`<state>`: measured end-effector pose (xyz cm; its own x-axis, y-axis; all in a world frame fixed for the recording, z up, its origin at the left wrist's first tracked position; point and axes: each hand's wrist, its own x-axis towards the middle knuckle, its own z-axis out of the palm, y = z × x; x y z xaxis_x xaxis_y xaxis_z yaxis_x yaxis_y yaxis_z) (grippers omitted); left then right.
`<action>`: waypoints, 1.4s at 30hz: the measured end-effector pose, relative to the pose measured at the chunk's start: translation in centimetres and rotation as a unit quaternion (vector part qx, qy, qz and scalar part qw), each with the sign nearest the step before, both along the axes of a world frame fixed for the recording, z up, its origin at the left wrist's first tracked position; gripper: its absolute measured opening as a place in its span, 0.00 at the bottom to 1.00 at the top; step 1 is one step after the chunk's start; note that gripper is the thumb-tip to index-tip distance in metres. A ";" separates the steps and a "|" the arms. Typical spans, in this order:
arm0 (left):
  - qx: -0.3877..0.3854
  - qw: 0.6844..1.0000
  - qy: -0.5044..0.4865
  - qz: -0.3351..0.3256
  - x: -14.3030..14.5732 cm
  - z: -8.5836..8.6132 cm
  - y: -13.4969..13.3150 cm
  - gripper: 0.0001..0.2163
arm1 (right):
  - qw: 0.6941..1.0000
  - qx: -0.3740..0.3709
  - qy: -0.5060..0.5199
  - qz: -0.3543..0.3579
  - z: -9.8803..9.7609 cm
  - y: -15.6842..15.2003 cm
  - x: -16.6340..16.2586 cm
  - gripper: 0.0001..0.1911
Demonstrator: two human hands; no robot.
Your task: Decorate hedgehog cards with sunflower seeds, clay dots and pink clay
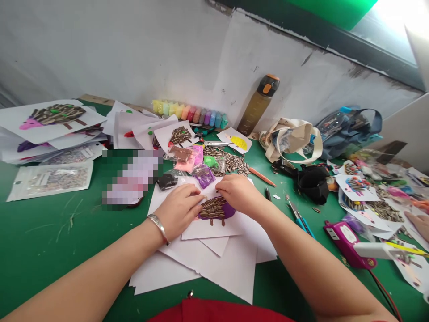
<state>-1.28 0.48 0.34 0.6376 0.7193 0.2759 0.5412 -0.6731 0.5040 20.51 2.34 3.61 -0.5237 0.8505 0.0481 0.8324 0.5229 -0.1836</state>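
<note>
A purple clay hedgehog [216, 209] covered with sunflower seeds lies on a white sheet [214, 230] in front of me. My left hand [179, 210], with a silver bangle on its wrist, rests at the figure's left end, fingers curled and pinching a seed at its edge. My right hand [238, 192] sits over the figure's upper right, fingers bent down and pressed onto the seeds. More white sheets [214, 266] are stacked under the work.
A pile of sunflower seeds [229, 162] and clay bags [192, 161] lie behind the work. Finished hedgehog pictures [55, 117] are stacked far left. A glue gun [351, 243], cutter [301, 220], pencil [262, 176], bottle [258, 105] and bags [295, 138] stand to the right. Another person's hand [418, 223] shows at the right edge.
</note>
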 end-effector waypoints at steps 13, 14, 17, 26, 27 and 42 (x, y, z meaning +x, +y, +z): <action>0.023 0.999 -0.025 -0.004 0.0 -0.2 0.2 0.15 | 0.999 0.018 -0.022 -0.040 -0.2 0.4 -0.1 0.09; 0.025 0.999 -0.027 -0.005 0.0 -0.2 0.2 0.15 | 0.998 0.005 0.012 -0.067 0.1 0.0 0.3 0.09; 0.032 0.999 -0.026 -0.007 0.0 -0.2 0.3 0.15 | 0.981 -0.017 0.123 -0.148 0.6 -1.5 1.6 0.11; 0.019 1.000 -0.016 0.002 -0.1 -0.2 0.5 0.17 | 0.914 -0.131 0.315 -0.219 -0.2 -5.6 3.7 0.06; 0.020 1.000 -0.015 0.001 -0.2 -0.2 0.5 0.16 | 0.913 -0.138 0.319 -0.214 -0.2 -5.7 3.6 0.06; 0.030 0.999 -0.013 -0.003 -0.2 -0.3 0.6 0.15 | 0.942 -0.089 0.280 -0.165 -1.7 -5.7 2.6 0.10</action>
